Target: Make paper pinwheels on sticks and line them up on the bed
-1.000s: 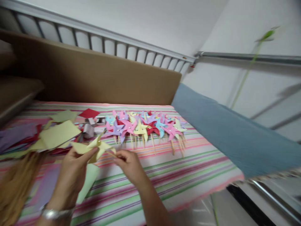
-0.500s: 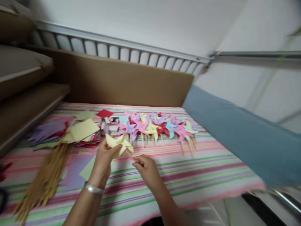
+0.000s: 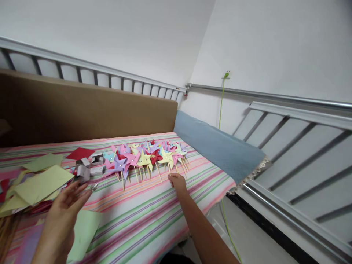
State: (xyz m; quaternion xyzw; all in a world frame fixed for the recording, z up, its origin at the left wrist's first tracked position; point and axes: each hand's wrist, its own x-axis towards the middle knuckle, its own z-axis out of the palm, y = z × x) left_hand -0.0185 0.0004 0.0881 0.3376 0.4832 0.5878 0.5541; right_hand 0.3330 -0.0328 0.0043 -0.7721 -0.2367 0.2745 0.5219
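My right hand (image 3: 177,181) reaches out over the striped sheet (image 3: 143,212). Its fingers are curled at the lower end of the stick of a yellow pinwheel (image 3: 165,157). That pinwheel lies at the right part of a row of several coloured paper pinwheels (image 3: 132,159) on wooden sticks. My left hand (image 3: 66,209) hovers open at the lower left, fingers stretched out and holding nothing. It is close to a stack of yellow paper sheets (image 3: 38,185) and a pale green sheet (image 3: 85,227).
A red paper square (image 3: 80,153) and small grey boxes (image 3: 85,170) lie left of the pinwheels. A brown cardboard panel (image 3: 82,110) stands behind. A blue cloth (image 3: 220,150) covers the right end. A green cable (image 3: 221,106) hangs down the wall; metal rails (image 3: 288,154) run alongside.
The yellow pinwheel that both hands held has moved right into the row with my right hand. My left hand has let go and opened. The view swung right.
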